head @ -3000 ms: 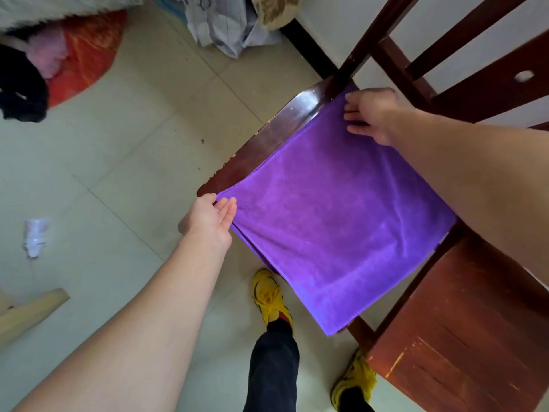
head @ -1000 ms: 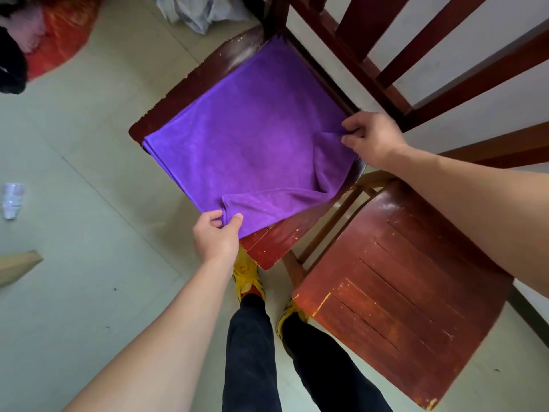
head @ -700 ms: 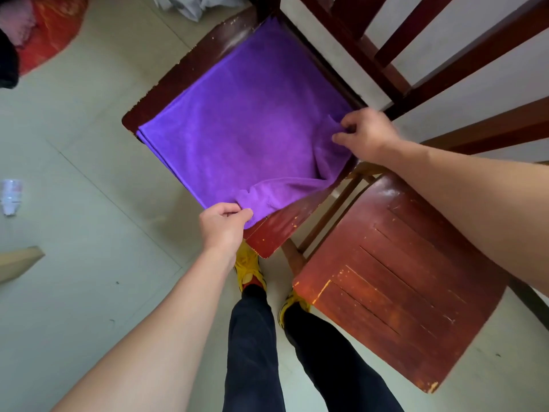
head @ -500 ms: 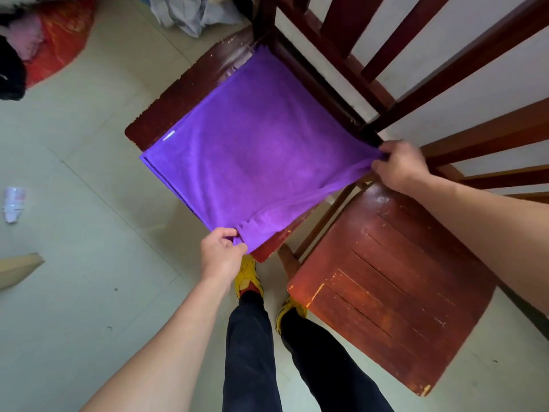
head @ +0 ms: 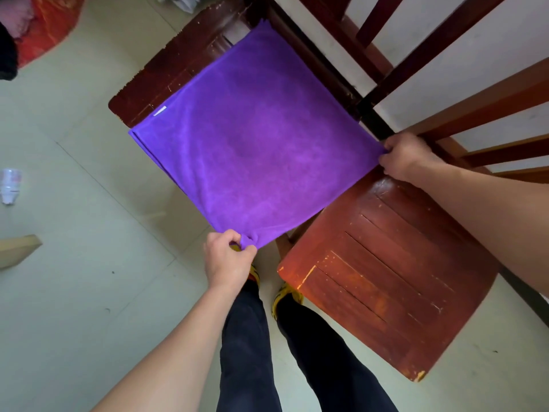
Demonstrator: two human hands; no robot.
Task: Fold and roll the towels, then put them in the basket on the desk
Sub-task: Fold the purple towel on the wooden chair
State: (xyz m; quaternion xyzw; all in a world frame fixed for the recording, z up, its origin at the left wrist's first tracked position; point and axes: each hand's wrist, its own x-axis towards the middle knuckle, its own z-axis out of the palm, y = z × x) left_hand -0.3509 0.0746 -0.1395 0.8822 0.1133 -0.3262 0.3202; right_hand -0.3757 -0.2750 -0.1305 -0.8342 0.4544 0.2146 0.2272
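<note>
1. Task item. I see one purple towel [head: 261, 150], folded to a rough square with stacked layers showing along its left edge. It lies flat across the seat of a dark wooden chair [head: 178, 63]. A small white tag [head: 159, 110] sits on the towel's far-left edge. The towel's near corner hangs past the front of the seat, over the floor [head: 89, 292].

2. Left hand. The left hand [head: 228, 260] pinches the towel's near corner. Thumb and fingers are curled round a small bunch of fabric. The hand sits off the seat, above the floor.

3. Right hand. The right hand [head: 407, 157] grips the towel's right corner with its fingers curled in. It sits at the rear of the gap between the two chairs, just beside the slatted backrests. I cannot tell how much fabric is inside the fist.

4. Towel condition. The edge between the two hands runs straight and the top surface is smooth, with only slight puckering at the left-hand pinch.

5. Surroundings. A second, red-brown chair [head: 386, 281] stands just beside the first, on the right, its slatted seat bare. Dark trousers [head: 246, 352] and yellow shoes [head: 286, 294] show below the hands. A crumpled plastic bottle [head: 10, 185] lies on the floor at far left, well apart from the chairs. A red cloth pile [head: 50, 22] occupies the top-left corner.
</note>
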